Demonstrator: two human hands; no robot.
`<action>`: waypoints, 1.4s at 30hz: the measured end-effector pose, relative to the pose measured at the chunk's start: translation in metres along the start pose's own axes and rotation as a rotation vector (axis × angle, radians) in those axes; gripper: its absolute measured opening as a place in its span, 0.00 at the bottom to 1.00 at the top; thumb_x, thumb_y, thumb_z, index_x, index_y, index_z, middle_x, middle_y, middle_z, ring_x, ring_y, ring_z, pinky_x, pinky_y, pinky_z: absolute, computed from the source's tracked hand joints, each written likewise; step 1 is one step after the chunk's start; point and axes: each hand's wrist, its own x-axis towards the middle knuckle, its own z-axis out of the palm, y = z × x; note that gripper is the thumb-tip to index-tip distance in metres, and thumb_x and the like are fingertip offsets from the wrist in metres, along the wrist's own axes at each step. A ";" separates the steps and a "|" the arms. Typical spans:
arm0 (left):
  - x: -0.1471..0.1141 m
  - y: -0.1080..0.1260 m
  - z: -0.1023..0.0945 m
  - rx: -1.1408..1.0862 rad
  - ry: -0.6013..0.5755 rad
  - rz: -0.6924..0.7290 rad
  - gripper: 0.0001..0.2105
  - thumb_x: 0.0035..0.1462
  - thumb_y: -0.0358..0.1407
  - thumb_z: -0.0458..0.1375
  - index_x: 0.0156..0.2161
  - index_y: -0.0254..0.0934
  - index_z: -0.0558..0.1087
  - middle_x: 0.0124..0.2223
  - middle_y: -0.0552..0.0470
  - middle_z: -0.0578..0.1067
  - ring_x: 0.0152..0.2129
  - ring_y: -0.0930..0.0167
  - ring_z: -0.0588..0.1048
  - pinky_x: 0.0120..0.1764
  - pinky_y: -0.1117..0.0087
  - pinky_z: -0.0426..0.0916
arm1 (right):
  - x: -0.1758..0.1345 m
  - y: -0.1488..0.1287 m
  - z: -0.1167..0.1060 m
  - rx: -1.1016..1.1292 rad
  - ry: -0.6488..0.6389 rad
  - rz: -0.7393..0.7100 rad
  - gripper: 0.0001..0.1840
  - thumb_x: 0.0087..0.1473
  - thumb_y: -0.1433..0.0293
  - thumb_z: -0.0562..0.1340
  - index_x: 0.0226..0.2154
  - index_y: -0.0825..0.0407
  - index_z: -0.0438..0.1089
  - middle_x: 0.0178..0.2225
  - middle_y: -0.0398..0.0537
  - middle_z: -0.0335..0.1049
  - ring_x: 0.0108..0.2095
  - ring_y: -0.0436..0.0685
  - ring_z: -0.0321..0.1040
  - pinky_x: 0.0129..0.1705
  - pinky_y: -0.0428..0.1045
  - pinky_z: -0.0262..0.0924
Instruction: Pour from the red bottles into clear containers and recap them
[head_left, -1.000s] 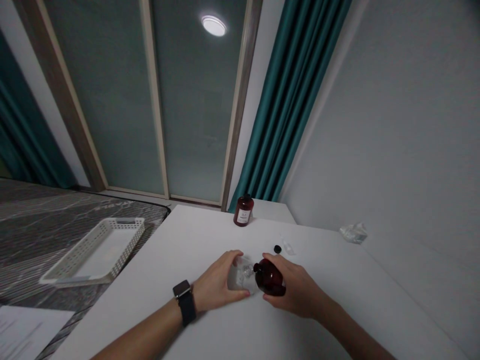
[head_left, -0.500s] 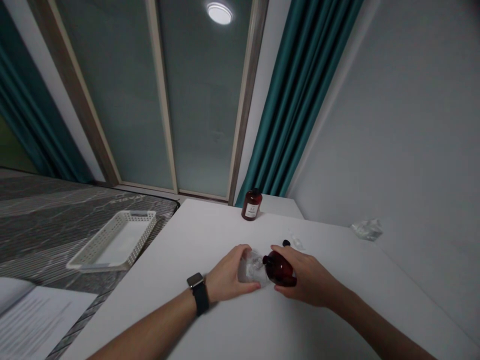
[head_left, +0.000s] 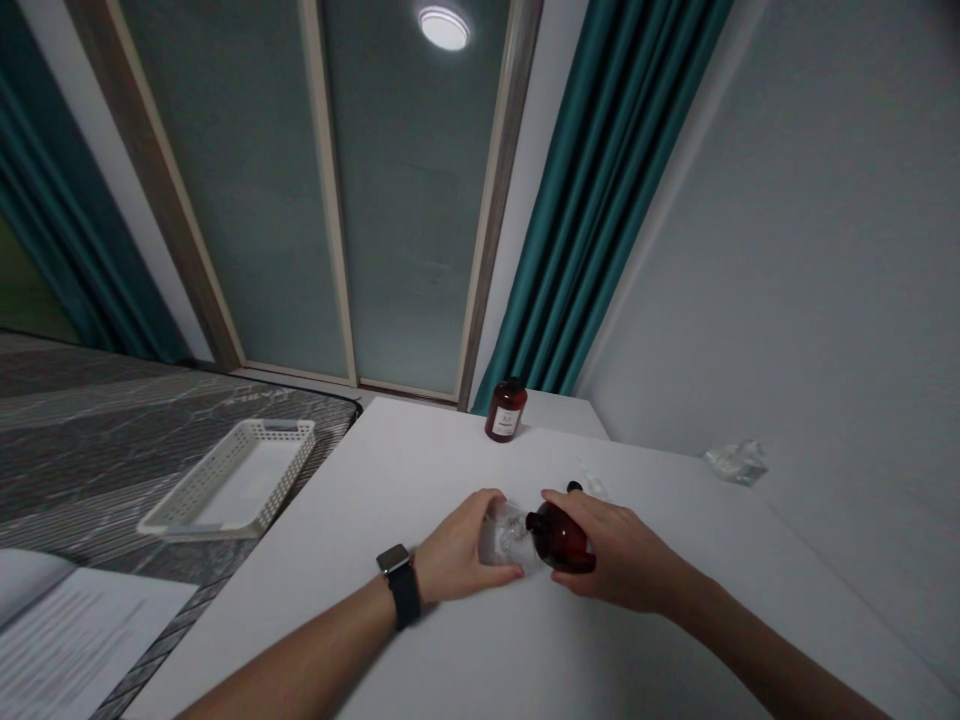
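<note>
My left hand (head_left: pixel 461 553), with a dark watch on its wrist, is closed around a clear, cup-like container (head_left: pixel 507 540). In my right hand (head_left: pixel 616 556) is a dark brown bottle (head_left: pixel 562 540), tipped over so that its black neck points left at the clear container's mouth. Neck and container are close together; I cannot tell whether they touch. Just beyond my right fingers a small black cap-like thing (head_left: pixel 574 487) shows in part. A second brown bottle (head_left: pixel 506 410), with a white label and dark top, stands upright near the far edge of the white table (head_left: pixel 420 450).
Crumpled clear plastic (head_left: pixel 737 462) lies at the right by the wall, and another transparent piece (head_left: pixel 595 484) lies behind my right hand. To the left, on a grey patterned surface, are a white basket (head_left: pixel 274 485) and open printed pages (head_left: pixel 97 630).
The view has shifted very slightly. Both hands hold the container and the tilted bottle in nearly the same pose.
</note>
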 end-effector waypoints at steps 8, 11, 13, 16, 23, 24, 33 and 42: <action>-0.002 0.002 -0.001 0.013 0.002 -0.013 0.27 0.46 0.35 0.69 0.49 0.37 0.62 0.45 0.47 0.73 0.40 0.63 0.72 0.43 0.62 0.68 | 0.003 0.001 -0.002 0.006 0.002 -0.011 0.40 0.42 0.66 0.67 0.60 0.48 0.60 0.51 0.56 0.73 0.47 0.67 0.73 0.47 0.61 0.67; -0.002 0.000 0.000 0.013 0.008 -0.019 0.27 0.46 0.36 0.69 0.49 0.37 0.63 0.45 0.48 0.73 0.40 0.63 0.72 0.43 0.62 0.68 | 0.004 0.001 -0.003 0.001 -0.003 -0.014 0.41 0.42 0.66 0.68 0.59 0.47 0.60 0.51 0.56 0.73 0.47 0.68 0.73 0.46 0.61 0.67; -0.002 -0.001 0.000 0.005 0.014 -0.012 0.28 0.46 0.37 0.69 0.49 0.37 0.63 0.45 0.48 0.73 0.40 0.63 0.72 0.44 0.62 0.68 | 0.005 0.001 -0.004 -0.007 -0.019 -0.012 0.41 0.42 0.66 0.68 0.60 0.46 0.60 0.51 0.56 0.73 0.48 0.68 0.73 0.47 0.61 0.67; -0.003 -0.004 0.002 -0.011 0.022 -0.008 0.28 0.46 0.38 0.69 0.49 0.37 0.63 0.45 0.48 0.72 0.40 0.63 0.72 0.44 0.62 0.68 | 0.006 0.000 -0.006 -0.018 -0.035 -0.013 0.41 0.43 0.65 0.68 0.60 0.47 0.60 0.52 0.57 0.72 0.48 0.69 0.72 0.47 0.62 0.66; -0.003 -0.007 0.003 -0.044 0.052 0.001 0.28 0.45 0.38 0.69 0.49 0.37 0.62 0.46 0.48 0.72 0.42 0.63 0.72 0.45 0.62 0.68 | 0.009 -0.003 -0.010 -0.032 -0.020 -0.034 0.40 0.43 0.65 0.68 0.59 0.48 0.61 0.51 0.57 0.73 0.48 0.69 0.73 0.46 0.61 0.66; -0.003 -0.007 0.003 -0.046 0.053 0.002 0.28 0.45 0.38 0.69 0.49 0.37 0.62 0.46 0.48 0.72 0.42 0.63 0.72 0.46 0.62 0.68 | 0.010 -0.003 -0.011 -0.036 -0.022 -0.038 0.40 0.43 0.65 0.68 0.59 0.48 0.61 0.51 0.57 0.72 0.48 0.69 0.72 0.46 0.61 0.66; -0.003 -0.005 0.003 -0.085 0.061 0.013 0.27 0.45 0.35 0.70 0.47 0.37 0.62 0.45 0.47 0.70 0.42 0.63 0.71 0.46 0.61 0.68 | 0.013 -0.006 -0.019 -0.059 -0.072 -0.040 0.39 0.44 0.66 0.68 0.59 0.47 0.59 0.51 0.56 0.72 0.49 0.69 0.72 0.46 0.60 0.65; -0.003 -0.004 0.002 -0.122 0.061 0.020 0.26 0.46 0.35 0.69 0.47 0.37 0.61 0.45 0.48 0.69 0.42 0.64 0.70 0.46 0.61 0.67 | 0.016 -0.009 -0.025 -0.061 -0.078 -0.044 0.40 0.44 0.66 0.68 0.60 0.47 0.60 0.50 0.55 0.72 0.48 0.68 0.72 0.45 0.60 0.65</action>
